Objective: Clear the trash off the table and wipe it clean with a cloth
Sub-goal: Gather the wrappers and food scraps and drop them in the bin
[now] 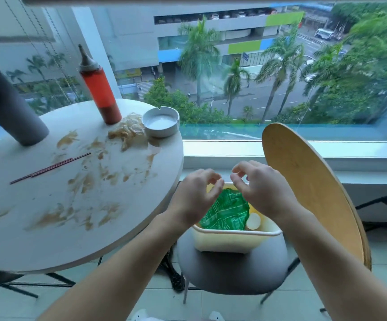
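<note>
My left hand and my right hand hover side by side over a cream plastic bin, fingers loosely curled and fingertips nearly meeting, neither one holding anything. The gap between each thumb and its fingers is narrow, and nothing sits in it.

Directly beneath my palms the bin rests on the grey seat of a chair. Inside it lies a crumpled green wrapper with white print, filling most of the bin, and just right of it, under my right wrist, a small round white lid or cup; I cannot tell which. The chair's curved wooden backrest rises just right of my right hand.

To the left of my left hand is the round white table, smeared with brown sauce stains. Two dark red chopsticks lie on it, well left of my hands. Farther off, near the table's far edge, a crumpled stained wrapper lies touching a red sauce squeeze bottle and sits just beside a white ashtray. A grey post stands on the table at the far left. Beyond is the window.
</note>
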Motion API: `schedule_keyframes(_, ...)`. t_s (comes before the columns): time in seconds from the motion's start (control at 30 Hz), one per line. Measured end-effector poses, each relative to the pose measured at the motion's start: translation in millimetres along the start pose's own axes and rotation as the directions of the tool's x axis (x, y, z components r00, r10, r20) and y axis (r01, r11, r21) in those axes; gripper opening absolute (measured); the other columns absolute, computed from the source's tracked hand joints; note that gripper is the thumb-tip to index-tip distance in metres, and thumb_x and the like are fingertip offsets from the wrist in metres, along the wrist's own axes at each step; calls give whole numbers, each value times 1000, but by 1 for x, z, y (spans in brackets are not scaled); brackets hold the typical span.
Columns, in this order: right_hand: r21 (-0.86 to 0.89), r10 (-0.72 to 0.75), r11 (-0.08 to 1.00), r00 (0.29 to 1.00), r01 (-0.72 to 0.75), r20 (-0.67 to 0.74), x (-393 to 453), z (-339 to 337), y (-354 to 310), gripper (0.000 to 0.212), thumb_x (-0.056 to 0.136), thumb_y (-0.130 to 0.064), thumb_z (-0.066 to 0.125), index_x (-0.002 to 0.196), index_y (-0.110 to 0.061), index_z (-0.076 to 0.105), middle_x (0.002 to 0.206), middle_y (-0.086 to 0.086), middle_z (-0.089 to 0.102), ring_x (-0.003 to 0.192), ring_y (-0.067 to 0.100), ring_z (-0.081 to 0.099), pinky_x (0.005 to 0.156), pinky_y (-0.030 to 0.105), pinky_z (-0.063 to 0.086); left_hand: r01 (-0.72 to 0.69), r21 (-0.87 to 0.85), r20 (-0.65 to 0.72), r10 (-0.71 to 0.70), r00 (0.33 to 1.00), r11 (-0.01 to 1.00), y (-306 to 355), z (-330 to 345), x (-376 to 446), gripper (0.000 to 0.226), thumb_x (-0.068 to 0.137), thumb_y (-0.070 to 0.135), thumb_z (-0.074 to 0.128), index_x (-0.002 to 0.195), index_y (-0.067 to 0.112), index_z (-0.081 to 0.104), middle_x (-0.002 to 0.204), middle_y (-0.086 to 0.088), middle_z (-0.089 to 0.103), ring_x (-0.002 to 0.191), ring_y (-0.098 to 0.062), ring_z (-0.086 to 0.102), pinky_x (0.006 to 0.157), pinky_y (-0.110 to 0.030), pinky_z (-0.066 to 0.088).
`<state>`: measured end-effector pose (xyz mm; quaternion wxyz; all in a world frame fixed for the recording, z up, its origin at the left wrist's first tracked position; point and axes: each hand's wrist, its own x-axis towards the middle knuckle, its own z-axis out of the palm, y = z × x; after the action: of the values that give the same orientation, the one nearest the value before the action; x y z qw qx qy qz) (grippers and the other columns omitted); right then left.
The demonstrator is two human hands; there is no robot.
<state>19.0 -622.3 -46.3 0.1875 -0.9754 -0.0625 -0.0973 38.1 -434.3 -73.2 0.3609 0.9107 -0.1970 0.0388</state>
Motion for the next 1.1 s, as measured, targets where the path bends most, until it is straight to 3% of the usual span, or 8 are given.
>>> schedule_keyframes(0.13,37,-45,998,996,48,-74,4,-3,-26,21,99,-42,55,100,-24,67,91,-8,69,78,16,63,67,35,53,-42,-34,-60,40,997,999,11,-33,-9,24,104,29,53,109,14,71,94,0,71,80,-10,60,72,-23,46)
schedule_keyframes(0.27,60,-91,993,983,101,-158,11,-1,-53,23,100,-43,53,94,-24,65,85,-5,68,68,19,63,62,38,54,-90,-42,-133,84,988,995,16,-65,-17,22,104,26,53,100,13,70,84,0,69,74,-12,59,67,-26,46)
schedule_keyframes(0.4,69,-115,989,971,132,-211,20,3,-82,24,101,-41,54,90,-23,64,80,-4,67,65,20,60,60,33,49,-107,-6,-204,104,973,994,6,-100,-24,21,103,27,57,100,14,72,83,4,69,70,-5,56,64,-12,41)
schedule_keyframes(0.73,122,-165,973,959,197,-231,43,29,-152,26,100,-37,57,82,-19,61,73,-4,62,60,20,55,57,30,42,-2,86,-296,27,955,996,-58,-174,-46,19,101,33,59,100,20,73,82,8,68,72,-7,61,69,-22,50)
schedule_keyframes(0.9,141,-188,964,954,225,-234,55,46,-187,25,100,-36,57,83,-18,63,74,-4,62,60,18,55,57,29,41,48,115,-316,-10,949,992,-97,-211,-55,14,100,30,62,98,21,73,83,11,66,73,-3,60,65,-6,42)
schedule_keyframes(1.1,154,-180,963,955,220,-234,68,64,-223,23,100,-35,58,86,-19,65,78,-5,64,61,17,54,59,29,42,111,155,-337,-53,940,982,-144,-241,-63,11,97,31,65,99,23,72,84,10,66,74,-8,61,73,-26,53)
